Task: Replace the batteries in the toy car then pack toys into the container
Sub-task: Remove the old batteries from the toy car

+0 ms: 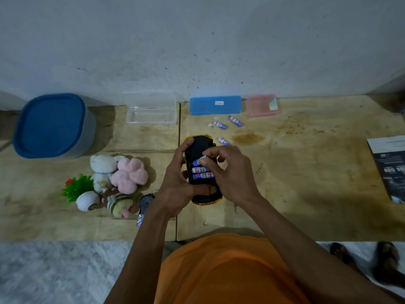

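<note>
A yellow toy car [200, 143] lies upside down over the wooden table, its black underside up and its battery bay open. My left hand [175, 183] grips the car from the left side. My right hand [230, 172] pinches a blue and white battery [199, 161] at the top slot of the bay. Two more batteries [201, 173] lie in the bay below it. Three loose batteries [219, 125] lie on the table beyond the car. A blue-lidded container [52, 126] stands at the far left.
Soft toys [129, 175], a green plastic plant [76, 187] and a small grey remote [145, 201] sit left of my hands. A clear open case [151, 116], a blue case [215, 105] and a pink case [260, 106] line the wall. A dark booklet [390, 167] lies at right.
</note>
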`<state>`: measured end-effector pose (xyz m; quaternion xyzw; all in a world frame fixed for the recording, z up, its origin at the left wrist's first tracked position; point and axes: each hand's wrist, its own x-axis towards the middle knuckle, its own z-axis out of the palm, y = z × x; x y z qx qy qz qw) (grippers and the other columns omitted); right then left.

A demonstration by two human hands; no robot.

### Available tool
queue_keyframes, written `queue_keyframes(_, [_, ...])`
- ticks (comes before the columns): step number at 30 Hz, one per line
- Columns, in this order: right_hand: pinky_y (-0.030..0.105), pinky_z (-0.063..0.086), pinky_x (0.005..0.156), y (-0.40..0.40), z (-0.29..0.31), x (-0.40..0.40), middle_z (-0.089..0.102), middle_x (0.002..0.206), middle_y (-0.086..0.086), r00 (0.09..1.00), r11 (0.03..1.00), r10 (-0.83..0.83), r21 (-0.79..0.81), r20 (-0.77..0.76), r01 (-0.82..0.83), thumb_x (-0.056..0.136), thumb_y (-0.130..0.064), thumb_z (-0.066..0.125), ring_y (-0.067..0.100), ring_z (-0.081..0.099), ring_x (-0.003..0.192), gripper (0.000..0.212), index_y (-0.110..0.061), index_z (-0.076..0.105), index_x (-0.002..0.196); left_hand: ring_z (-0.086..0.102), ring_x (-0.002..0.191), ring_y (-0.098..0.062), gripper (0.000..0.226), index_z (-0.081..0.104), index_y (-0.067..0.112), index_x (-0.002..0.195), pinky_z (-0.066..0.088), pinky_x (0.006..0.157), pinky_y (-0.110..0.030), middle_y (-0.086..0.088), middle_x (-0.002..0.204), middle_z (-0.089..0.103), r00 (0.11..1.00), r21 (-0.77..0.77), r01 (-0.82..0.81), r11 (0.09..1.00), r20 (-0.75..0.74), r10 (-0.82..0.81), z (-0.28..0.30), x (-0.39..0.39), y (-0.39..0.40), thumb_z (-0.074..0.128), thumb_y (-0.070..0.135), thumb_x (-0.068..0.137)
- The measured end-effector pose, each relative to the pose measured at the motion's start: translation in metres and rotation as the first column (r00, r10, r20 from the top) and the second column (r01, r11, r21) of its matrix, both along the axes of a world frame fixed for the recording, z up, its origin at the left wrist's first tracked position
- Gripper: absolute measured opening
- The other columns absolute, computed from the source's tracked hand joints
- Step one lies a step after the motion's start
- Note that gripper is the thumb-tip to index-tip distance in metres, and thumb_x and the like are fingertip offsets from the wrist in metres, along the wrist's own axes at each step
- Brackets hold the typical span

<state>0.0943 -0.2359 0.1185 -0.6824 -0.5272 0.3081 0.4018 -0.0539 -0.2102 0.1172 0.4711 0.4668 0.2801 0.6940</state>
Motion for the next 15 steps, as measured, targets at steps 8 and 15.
queue_keyframes(8, [0.022, 0.053, 0.073, 0.01, 0.025, 0.01, 0.074, 0.088, -0.001, 0.745, 0.971, -0.235, -0.184, -0.625, 0.152, 0.1, -0.019, 0.058, 0.013, 0.073, 0.089, 0.011, -0.014, 0.068, 0.098, 0.061, 0.119, -0.034, 0.118, 0.043, 0.047, 0.143, 0.059, 0.087, -0.057, 0.002, 0.139, 0.053, 0.995, -0.027, 0.038, 0.999, -0.09, -0.04, -0.004, -0.004, 0.002, 0.092, -0.008, 0.051])
queue_keyframes(15, [0.035, 0.056, 0.074, 0.012, 0.015, 0.015, 0.071, 0.074, -0.01, 0.992, 0.96, 0.123, -0.256, 0.013, -0.115, 0.084, -0.031, 0.074, 0.007, 0.066, 0.073, 0.009, -0.024, 0.073, 0.077, 0.062, 0.122, -0.022, 0.122, 0.039, 0.044, 0.148, 0.06, 0.086, -0.04, 0.006, 0.146, 0.05, 0.991, -0.033, 0.105, 0.994, -0.075, -0.107, -0.002, 0.001, 0.003, 0.09, -0.014, 0.053])
